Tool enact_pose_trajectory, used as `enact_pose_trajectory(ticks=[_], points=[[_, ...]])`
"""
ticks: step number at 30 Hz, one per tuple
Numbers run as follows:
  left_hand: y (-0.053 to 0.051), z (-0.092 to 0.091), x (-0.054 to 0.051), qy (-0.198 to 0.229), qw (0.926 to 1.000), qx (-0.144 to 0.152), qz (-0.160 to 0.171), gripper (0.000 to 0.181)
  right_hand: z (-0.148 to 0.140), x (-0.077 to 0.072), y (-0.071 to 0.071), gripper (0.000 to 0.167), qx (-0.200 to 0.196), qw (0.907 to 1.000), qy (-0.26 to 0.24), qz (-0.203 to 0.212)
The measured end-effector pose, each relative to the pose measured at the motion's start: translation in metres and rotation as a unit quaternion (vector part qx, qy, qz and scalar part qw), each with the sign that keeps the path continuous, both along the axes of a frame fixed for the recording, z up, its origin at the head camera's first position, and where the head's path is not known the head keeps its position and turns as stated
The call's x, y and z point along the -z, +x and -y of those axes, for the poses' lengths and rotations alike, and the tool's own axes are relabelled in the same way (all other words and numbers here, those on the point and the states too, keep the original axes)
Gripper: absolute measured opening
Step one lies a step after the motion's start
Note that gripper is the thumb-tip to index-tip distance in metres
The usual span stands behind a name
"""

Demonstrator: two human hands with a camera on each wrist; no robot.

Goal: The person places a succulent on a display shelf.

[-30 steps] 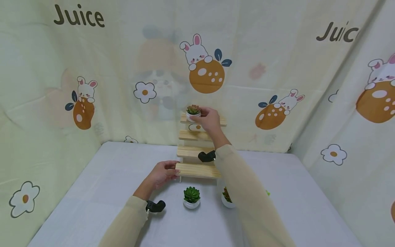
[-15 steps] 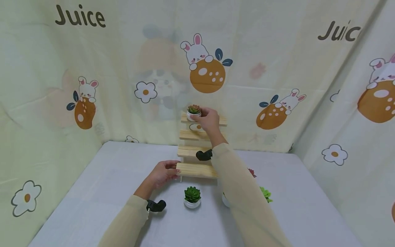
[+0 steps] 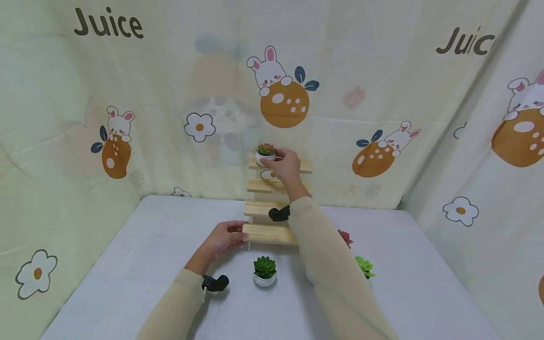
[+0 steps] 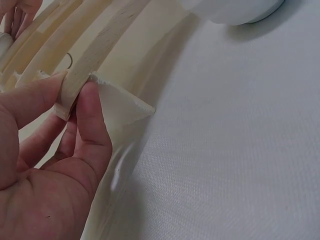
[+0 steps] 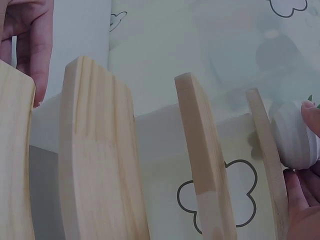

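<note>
A tiered wooden shelf stand (image 3: 272,234) rises at the back of the table. My right hand (image 3: 289,166) grips a small succulent (image 3: 266,150) with reddish-green leaves by its white pot, at the left end of the top tier. In the right wrist view that white pot (image 5: 294,136) sits against the top board, with thumb and fingers around it. Lower down, my left hand (image 3: 223,239) pinches the left end of the bottom board. The left wrist view shows thumb and fingers on either side of that board (image 4: 82,75).
A dark green succulent (image 3: 265,269) in a white pot stands before the stand. Right of it, a red plant (image 3: 345,237) and a light green plant (image 3: 364,267) show past my right sleeve (image 3: 335,269). A printed curtain (image 3: 340,99) hangs behind the table.
My right forearm has shifted slightly left, exposing the red and light green plants and covering another pot in front. Both hands and the held succulent stay nearly in place.
</note>
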State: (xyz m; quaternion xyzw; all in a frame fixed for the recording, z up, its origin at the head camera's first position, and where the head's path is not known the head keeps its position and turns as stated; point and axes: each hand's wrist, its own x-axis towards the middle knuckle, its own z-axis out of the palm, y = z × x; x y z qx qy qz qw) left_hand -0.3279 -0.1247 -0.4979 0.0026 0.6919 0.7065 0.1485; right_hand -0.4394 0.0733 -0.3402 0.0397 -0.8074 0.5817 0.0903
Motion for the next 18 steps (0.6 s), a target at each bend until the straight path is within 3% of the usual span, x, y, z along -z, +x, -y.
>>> enact_pose_trajectory(ticks=[8, 18], points=[[0.000, 0.000, 0.001, 0.002, 1.0000, -0.005, -0.005, 0.049, -0.004, 0.006, 0.007, 0.054, -0.002, 0.9991, -0.025, -0.034], [-0.001, 0.000, 0.002, -0.003, 1.0000, -0.005, -0.005, 0.048, -0.027, 0.014, 0.030, 0.058, -0.008, 0.9984, -0.034, -0.046]])
